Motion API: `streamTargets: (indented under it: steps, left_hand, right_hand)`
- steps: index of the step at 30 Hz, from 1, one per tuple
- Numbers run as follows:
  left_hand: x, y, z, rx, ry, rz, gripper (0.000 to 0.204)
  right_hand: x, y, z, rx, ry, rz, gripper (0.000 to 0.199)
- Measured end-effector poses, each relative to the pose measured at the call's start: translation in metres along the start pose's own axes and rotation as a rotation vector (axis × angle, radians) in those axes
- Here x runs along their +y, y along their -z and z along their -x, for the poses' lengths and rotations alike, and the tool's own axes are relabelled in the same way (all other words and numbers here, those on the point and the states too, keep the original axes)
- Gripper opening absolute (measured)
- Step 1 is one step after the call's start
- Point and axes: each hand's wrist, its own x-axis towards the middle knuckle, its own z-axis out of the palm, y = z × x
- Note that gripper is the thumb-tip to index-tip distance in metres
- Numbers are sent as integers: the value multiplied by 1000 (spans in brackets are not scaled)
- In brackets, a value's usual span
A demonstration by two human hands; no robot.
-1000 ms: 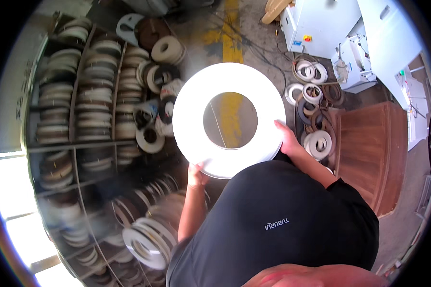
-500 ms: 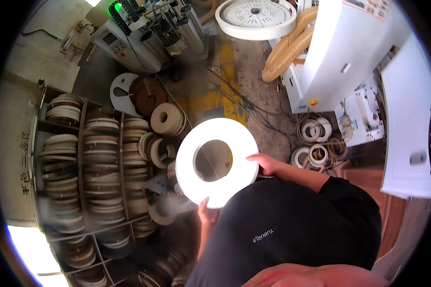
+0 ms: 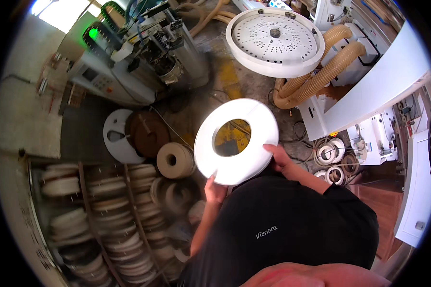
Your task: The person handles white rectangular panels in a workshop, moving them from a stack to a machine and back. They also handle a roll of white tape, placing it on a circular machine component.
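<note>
Grip is two-handed: the left hand (image 3: 216,190) grasps the near-left edge of a white ring (image 3: 262,125) and the right hand (image 3: 278,157) its right edge, each thumb over the top face. The ring is in front of the body, just beyond the black shirt (image 3: 292,225), and yellow floor paint shows through its hole.

The step in hand looks like supporting the ring off the floor, face up. As a judgement, the next move calls for both hands firm on the edge and care near the round perforated tray (image 3: 275,68) and tan hose (image 3: 334,67) beyond.

Fingers under the ring are hidden, so how far they reach beneath cannot be told. Glare washes out the top face; whether it is solid or wound strip is unclear. At left, the shelf (image 3: 90,203) and its stacked rolls (image 3: 115,217) are blurred and cut off below. The shirt hides the feet. A beige roll (image 3: 174,161) shows beside the ring, but the height between them is hard to judge.
</note>
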Motion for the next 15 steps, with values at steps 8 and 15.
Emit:
streamTargets:
  steps: [8, 15]
  left_hand:
    - [118, -33, -263, -200, 125, -414, 58]
    - [189, 111, -387, 345, 198, -1266, 52]
  right_hand:
    - [-143, -28, -200, 221, 451, -282, 57]
    - [-275, -17, -374, 401, 709, -607, 55]
